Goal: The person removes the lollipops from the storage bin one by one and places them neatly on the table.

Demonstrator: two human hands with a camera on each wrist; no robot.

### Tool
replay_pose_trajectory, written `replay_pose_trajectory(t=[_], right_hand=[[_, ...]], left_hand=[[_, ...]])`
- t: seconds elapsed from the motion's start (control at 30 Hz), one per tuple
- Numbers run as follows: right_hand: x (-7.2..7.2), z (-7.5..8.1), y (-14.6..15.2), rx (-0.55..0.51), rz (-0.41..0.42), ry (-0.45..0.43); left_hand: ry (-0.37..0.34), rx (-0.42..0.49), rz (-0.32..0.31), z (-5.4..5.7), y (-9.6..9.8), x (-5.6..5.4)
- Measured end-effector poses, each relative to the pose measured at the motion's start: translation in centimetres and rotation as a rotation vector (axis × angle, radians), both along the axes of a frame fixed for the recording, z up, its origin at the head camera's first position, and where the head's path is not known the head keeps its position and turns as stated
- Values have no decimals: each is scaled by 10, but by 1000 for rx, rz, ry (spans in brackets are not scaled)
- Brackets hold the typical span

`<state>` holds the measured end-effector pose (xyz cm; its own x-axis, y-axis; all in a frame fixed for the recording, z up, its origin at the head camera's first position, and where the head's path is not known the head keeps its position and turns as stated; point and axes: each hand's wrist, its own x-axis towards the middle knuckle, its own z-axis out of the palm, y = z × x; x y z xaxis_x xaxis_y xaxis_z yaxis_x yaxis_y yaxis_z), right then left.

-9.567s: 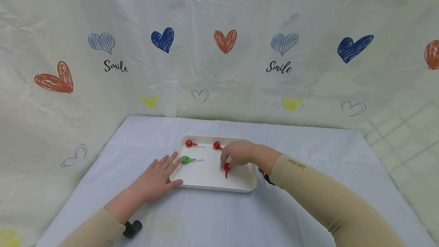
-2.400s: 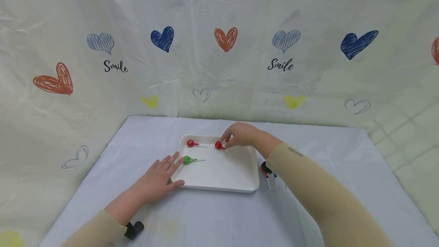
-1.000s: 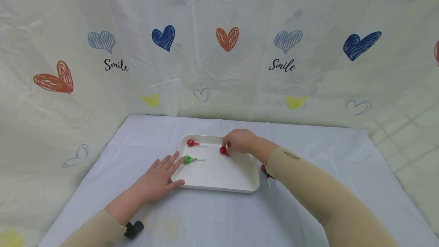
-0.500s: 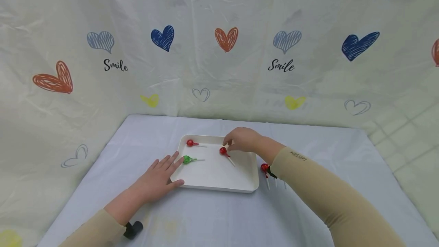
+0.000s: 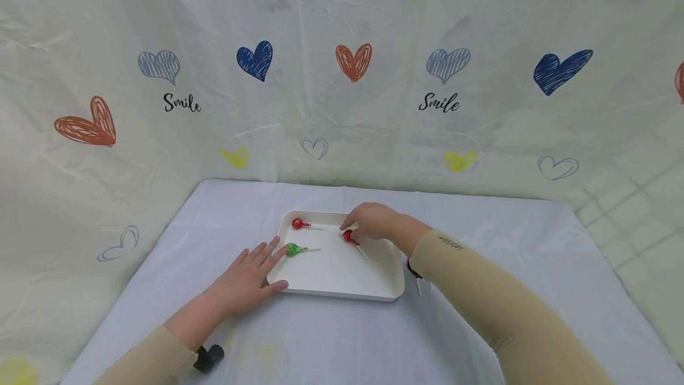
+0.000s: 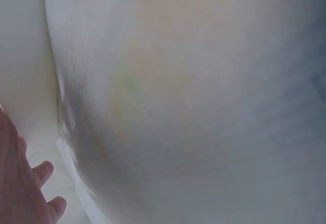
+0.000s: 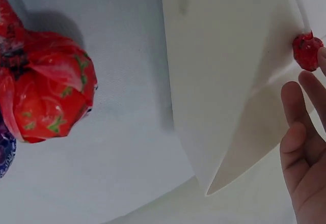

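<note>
My left hand [image 5: 248,278] lies flat with spread fingers along the left rim of a white tray [image 5: 331,281], its index fingertip by a green lollipop [image 5: 292,249]. In the left wrist view, part of that hand [image 6: 23,183] shows at the lower left. My right hand [image 5: 374,220] reaches into the tray's back right, with thumb and index finger at the head of a red lollipop [image 5: 348,236]. Its stick points toward the front right. The right wrist view has the fingertips right at this red head [image 7: 307,52]. Another red lollipop [image 5: 297,223] sits at the tray's back left.
Outside the tray's right side, another red lollipop [image 7: 53,89] lies on the white cloth, beside a blue-purple wrapped one [image 7: 6,150]; my right sleeve partly hides this spot in the head view. A white curtain [image 5: 385,135] printed with hearts hangs behind the table.
The red lollipop at the front right of the tray is gone since the earliest frame. The back-right one has shifted forward and turned; my right fingers left its side and have closed round its head again.
</note>
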<state>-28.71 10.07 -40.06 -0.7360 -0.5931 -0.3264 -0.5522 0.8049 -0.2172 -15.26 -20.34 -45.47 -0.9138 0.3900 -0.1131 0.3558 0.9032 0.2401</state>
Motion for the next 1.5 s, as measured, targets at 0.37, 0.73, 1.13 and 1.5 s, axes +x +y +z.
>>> replay_pose_trajectory(t=[0.37, 0.73, 1.13, 1.5], right_hand=[[-3, -3, -5, 15, -18, -60], [0, -1, 2, -28, -46, -78], [1, 10, 11, -93, -41, -49], [10, 27, 44, -168, -79, 6]], left_hand=[[-3, -6, 5, 1, 2, 0], [-1, 2, 3, 3, 1, 1], [0, 4, 3, 3, 2, 2], [0, -5, 9, 3, 2, 3]])
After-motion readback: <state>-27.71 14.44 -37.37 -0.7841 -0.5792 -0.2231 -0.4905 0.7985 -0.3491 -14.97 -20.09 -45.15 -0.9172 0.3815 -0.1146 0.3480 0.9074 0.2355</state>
